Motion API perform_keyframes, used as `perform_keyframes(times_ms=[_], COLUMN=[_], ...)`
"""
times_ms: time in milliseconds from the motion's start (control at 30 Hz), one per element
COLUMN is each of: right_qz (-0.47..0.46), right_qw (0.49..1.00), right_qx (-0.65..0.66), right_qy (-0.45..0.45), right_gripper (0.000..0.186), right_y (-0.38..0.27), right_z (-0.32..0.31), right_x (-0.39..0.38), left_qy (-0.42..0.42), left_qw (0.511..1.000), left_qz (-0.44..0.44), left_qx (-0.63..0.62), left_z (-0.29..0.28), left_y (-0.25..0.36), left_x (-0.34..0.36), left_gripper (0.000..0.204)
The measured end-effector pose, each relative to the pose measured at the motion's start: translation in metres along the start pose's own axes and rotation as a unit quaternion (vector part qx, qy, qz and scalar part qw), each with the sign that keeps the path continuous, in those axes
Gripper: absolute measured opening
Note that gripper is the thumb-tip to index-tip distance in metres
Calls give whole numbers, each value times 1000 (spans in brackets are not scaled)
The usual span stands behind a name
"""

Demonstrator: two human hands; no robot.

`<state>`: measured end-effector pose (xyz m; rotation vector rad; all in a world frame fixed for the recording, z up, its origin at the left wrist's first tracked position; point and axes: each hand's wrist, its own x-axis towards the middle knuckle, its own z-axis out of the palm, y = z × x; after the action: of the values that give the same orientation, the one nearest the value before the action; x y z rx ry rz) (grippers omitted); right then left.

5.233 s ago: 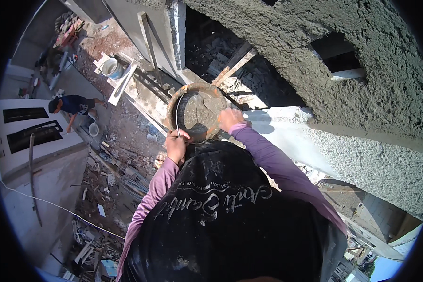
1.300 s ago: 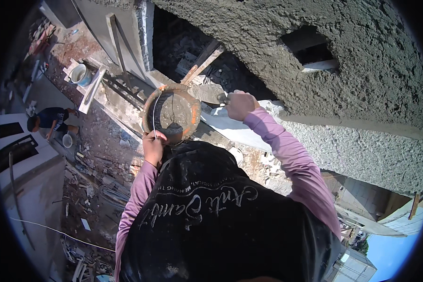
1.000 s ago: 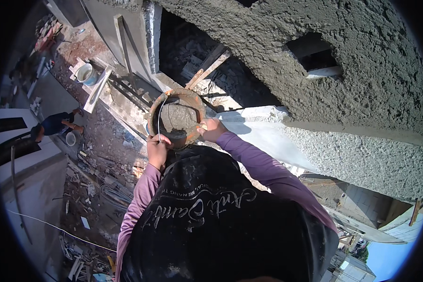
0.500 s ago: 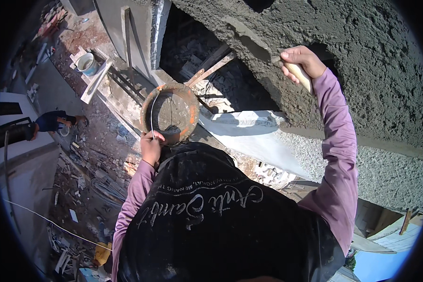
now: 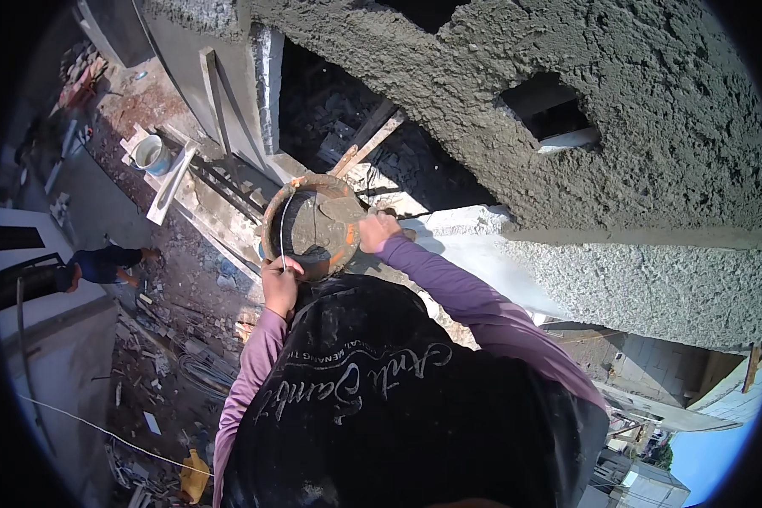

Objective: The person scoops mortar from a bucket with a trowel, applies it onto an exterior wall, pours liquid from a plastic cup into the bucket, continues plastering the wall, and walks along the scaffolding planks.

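An orange bucket with a mortar-smeared rim stands in front of my body, with grey wet mortar inside. My left hand is closed on the bucket's near left edge, where the thin wire handle comes down. At the right rim, my right hand grips a trowel. Its mortar-coated blade reaches into the bucket, while most of the handle is hidden by my fingers. Beyond and to the right rises a wall covered in rough grey mortar.
A square hole opens in the wall, and a dark opening lies beside it. A second bucket stands on a plank platform at the left. Far below is rubble-strewn ground; another person is at the far left.
My right hand has come down and left from the wall, bringing the trowel to the bucket. My left hand keeps its hold. The view has shifted slightly.
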<state>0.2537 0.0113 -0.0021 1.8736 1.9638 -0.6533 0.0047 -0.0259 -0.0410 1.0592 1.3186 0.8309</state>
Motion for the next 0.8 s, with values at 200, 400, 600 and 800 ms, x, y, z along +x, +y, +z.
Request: perform_keyframes(times_ms=[200, 400, 600, 800], right_qz=[34, -131, -183, -59], right_qw=[978, 950, 961, 856], right_qx=[198, 218, 185, 511], right_qy=[54, 179, 92, -55], right_gripper=[30, 33, 24, 17], right_y=[-3, 50, 30, 117], right_z=[65, -57, -289, -337], right_x=[11, -85, -209, -200], left_qy=[-4, 12, 19, 17], left_qw=[999, 997, 999, 999], left_qz=[20, -44, -42, -22], left_qx=[31, -59, -28, 16], left_z=[0, -10, -22, -10], left_y=[-6, -33, -52, -39], left_x=[-6, -3, -5, -8], left_gripper=[25, 26, 24, 22])
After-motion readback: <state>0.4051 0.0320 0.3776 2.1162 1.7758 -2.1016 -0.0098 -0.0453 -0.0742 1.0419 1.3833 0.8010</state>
